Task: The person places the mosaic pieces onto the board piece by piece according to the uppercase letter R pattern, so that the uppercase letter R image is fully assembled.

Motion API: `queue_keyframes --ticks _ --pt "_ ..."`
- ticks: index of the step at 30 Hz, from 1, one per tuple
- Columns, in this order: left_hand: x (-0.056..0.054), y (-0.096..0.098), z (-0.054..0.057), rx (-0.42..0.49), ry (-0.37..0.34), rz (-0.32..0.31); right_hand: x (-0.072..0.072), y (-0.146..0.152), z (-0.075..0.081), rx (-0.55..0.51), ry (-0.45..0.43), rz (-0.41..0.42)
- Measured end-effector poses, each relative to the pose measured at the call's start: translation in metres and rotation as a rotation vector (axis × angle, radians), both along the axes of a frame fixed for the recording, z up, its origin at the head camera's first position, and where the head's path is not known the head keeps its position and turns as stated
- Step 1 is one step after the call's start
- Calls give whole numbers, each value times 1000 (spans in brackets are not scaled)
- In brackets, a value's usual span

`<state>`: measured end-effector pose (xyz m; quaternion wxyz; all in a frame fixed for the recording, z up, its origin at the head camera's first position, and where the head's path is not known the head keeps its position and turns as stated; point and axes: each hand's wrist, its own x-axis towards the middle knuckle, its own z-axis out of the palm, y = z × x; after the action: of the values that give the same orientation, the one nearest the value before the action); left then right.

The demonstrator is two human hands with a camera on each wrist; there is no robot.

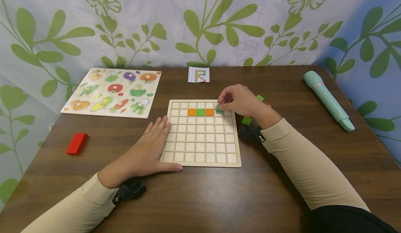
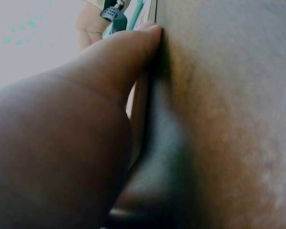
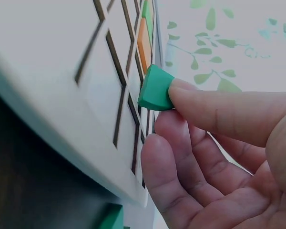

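Observation:
A pale wooden grid board (image 1: 203, 164) lies on the table in the head view. In its second row from the back sit an orange tile (image 1: 192, 112), a light green tile (image 1: 201, 112) and another orange tile (image 1: 209, 112), side by side. My right hand (image 1: 241, 100) pinches a darker green tile (image 3: 155, 88) between thumb and fingers, just right of that row; in the right wrist view it is tilted at the grid. With fingers straight, my left hand (image 1: 148, 153) rests along the board's left edge, its thumb by the front left corner.
Loose tiles (image 1: 246, 121) lie right of the board, partly hidden by my right hand. A small pattern card (image 1: 198, 74) is behind the board. Farther out are a vegetable puzzle (image 1: 103, 114), a red block (image 1: 76, 144) and a mint-green microphone-shaped object (image 1: 329, 100).

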<state>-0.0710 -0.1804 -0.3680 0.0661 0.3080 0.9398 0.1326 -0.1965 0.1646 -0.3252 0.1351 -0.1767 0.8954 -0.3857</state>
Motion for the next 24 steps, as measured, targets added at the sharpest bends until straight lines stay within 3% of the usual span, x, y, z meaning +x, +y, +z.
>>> queue_keyframes --ticks 8,24 --pt "0 0 0 1 3 -4 2 -7 -2 29 -19 16" --pt "-1 0 0 15 -13 2 9 -15 -1 126 83 9"
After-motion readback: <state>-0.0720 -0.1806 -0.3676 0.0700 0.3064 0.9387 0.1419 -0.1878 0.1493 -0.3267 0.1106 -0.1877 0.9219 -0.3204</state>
